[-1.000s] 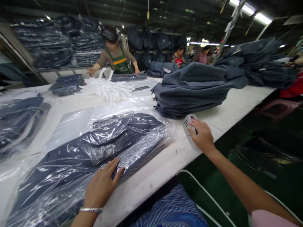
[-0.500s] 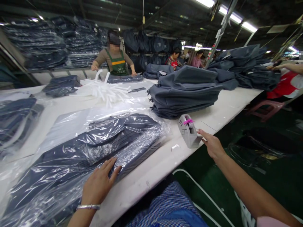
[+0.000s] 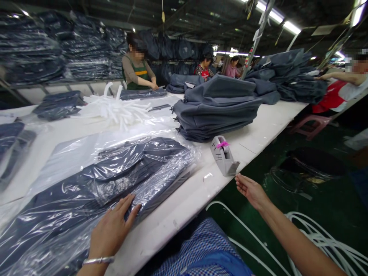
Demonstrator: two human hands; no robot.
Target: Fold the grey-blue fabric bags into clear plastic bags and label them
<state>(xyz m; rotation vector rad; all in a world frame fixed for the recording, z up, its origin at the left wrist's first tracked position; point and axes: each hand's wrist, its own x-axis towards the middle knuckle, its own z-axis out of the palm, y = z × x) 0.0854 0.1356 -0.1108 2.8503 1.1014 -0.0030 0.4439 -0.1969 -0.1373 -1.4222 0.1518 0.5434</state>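
My left hand (image 3: 110, 226) lies flat, fingers extended, on a dark bag in clear plastic wrap (image 3: 115, 176), pressing near its folded front edge. A bracelet circles that wrist. At the table's front edge stands a grey tape dispenser (image 3: 222, 159) with black marks and a pink strip on its roll. Just below the dispenser's cutting end, the thumb and forefinger of my right hand (image 3: 250, 189) are pinched together. They seem to hold the end of the clear tape, which is too thin to see well.
Behind the dispenser is a stack of dark bags (image 3: 215, 107). White strips (image 3: 115, 107) lie piled further back on the white table (image 3: 184, 207). A co-worker (image 3: 138, 69) works across the table; another person (image 3: 336, 88) is at the right. White tubing (image 3: 322, 237) coils on the floor.
My right hand has come down and toward me from the dispenser's end, its fingers now pinched. My left hand stays on the wrapped bag. The view has swung slightly right.
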